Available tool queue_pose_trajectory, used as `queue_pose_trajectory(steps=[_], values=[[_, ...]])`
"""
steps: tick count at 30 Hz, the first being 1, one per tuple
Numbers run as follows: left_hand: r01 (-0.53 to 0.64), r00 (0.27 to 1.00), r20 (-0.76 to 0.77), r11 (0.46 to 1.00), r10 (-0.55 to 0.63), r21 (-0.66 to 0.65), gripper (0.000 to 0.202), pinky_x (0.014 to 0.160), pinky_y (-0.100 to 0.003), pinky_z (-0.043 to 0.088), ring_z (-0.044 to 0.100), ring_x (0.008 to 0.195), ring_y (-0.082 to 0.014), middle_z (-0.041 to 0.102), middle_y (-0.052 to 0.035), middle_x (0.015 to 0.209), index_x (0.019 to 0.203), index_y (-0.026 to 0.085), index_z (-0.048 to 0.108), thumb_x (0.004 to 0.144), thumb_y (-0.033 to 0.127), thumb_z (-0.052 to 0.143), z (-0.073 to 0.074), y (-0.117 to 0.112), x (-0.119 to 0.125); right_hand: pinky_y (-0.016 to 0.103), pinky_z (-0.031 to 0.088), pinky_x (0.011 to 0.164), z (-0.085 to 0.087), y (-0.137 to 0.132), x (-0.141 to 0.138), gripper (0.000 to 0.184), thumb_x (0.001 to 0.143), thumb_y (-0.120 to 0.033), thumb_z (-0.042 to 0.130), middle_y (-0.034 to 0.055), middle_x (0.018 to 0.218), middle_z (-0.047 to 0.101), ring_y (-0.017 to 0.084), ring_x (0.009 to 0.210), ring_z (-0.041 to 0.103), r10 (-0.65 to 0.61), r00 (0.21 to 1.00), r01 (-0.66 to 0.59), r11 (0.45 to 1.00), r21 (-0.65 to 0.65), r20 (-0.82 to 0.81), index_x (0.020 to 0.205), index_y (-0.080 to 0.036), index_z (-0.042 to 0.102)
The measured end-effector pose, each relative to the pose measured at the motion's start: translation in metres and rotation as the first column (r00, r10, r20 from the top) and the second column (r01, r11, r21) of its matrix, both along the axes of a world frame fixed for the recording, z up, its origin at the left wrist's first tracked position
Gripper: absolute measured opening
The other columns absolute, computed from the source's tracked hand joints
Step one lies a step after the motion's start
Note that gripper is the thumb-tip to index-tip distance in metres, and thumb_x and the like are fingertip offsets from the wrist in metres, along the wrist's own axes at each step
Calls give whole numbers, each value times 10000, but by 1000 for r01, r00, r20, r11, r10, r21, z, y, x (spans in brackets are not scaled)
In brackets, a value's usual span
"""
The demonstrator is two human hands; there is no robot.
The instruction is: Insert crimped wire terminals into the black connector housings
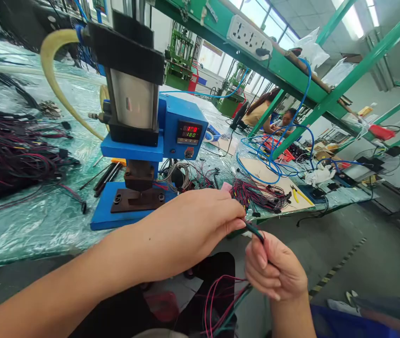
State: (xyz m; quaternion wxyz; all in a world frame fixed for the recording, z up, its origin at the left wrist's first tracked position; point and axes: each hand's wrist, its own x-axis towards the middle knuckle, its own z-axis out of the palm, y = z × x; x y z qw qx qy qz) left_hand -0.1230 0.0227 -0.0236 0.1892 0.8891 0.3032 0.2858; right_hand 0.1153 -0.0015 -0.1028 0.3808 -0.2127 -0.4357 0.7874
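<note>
My left hand (186, 232) reaches in from the lower left, and its fingertips pinch a short black wire (254, 231) near the end. My right hand (273, 267) is closed on the same black wire just below, with the fingers curled around it. Several thin pink and dark wires (221, 300) hang below my hands over my lap. A small pink piece (226, 187) shows just past my left fingertips. Any connector or bare wire end inside my fingers is hidden.
A blue bench press (140, 141) with a digital display stands just ahead on the plastic-covered table (41, 230). Dark wire bundles (13, 155) lie left; a wire bundle (259, 195) and yellow-handled pliers (301, 195) lie ahead. A person (259, 110) sits beyond the green shelf frame (330, 98).
</note>
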Motion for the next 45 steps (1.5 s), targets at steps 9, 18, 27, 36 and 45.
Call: queue_pose_trajectory(steps=[9,18,27,36,45], values=[[31,780,479,740,402,-672,383,1162,-370,428,558,1349,-222,634,-7,1433,1378,352,577,1044,491,449,-93,-37,19,149,112,347,50,4,11,353,1025,-346,550,-123,573,171,70,436,-4,-450,883,429,890,-156,-136,726,-229,402],[639,731,659,161,175,-752,522,877,-326,503,643,866,-183,689,-44,938,1178,233,676,899,667,601,-129,-34,45,157,87,344,40,19,9,394,999,-351,589,-133,549,178,63,425,-7,-404,899,371,908,-196,-170,703,-232,356],[331,932,359,542,-57,-773,435,630,-259,312,331,695,-142,381,47,723,762,212,463,1025,555,416,-114,-16,41,173,136,354,44,-5,7,421,1044,-376,479,-107,534,206,60,391,53,-325,919,318,946,-67,-224,661,-209,433],[253,918,385,604,98,-756,316,864,-279,488,597,922,-187,634,-20,963,1060,221,678,1008,490,521,-122,-6,38,236,169,419,44,-14,7,383,1015,-386,552,-87,545,231,77,431,127,-555,816,572,816,81,-161,696,-200,650],[26,828,415,712,378,-702,259,1023,-344,484,626,1153,-241,707,-38,1179,1108,291,738,972,468,607,-127,-12,27,224,155,393,43,2,17,366,968,-379,638,-100,550,172,78,439,87,-694,707,700,714,-9,-136,653,-199,598]])
